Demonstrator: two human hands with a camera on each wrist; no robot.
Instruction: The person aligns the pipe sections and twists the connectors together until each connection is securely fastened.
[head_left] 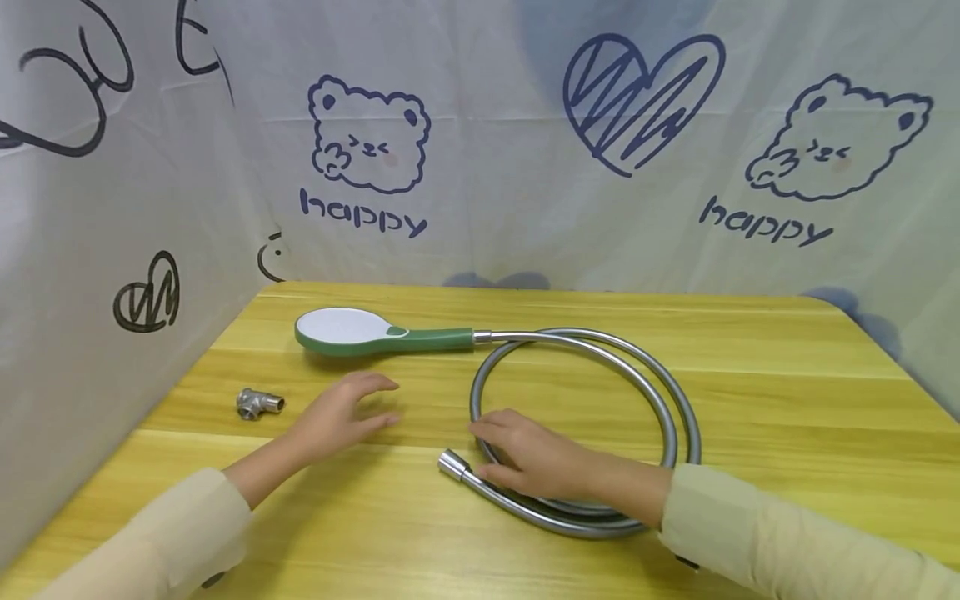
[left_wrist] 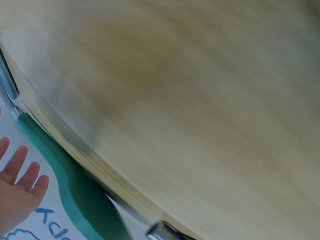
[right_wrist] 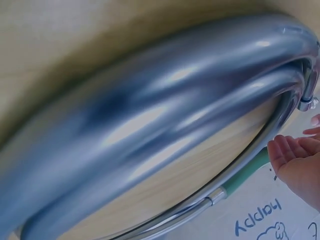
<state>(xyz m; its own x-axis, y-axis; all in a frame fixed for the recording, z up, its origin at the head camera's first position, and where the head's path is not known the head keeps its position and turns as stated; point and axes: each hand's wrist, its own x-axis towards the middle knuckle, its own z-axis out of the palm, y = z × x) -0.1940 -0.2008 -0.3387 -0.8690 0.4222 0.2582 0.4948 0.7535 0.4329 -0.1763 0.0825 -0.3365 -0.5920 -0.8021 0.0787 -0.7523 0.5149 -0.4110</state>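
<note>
Patterned cloth (head_left: 480,192) is backing one table (head_left: 795,400). One left hand (head_left: 341,421) is standing wide, empty; one right hand (head_left: 532,458) is hanging loose-fingered over one coiled hose (head_left: 577,528), contact unclear. Seemingly preparing a pick-up, needing a closing grip next. Leftward, one metal fitting (head_left: 258,403) is lying; beyond, one shower head (head_left: 360,329)

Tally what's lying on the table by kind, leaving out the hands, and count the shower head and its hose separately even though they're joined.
Green-and-white handheld shower head: 1
Coiled metal shower hose: 1
Tee-shaped metal pipe fitting: 1
Total: 3
</note>
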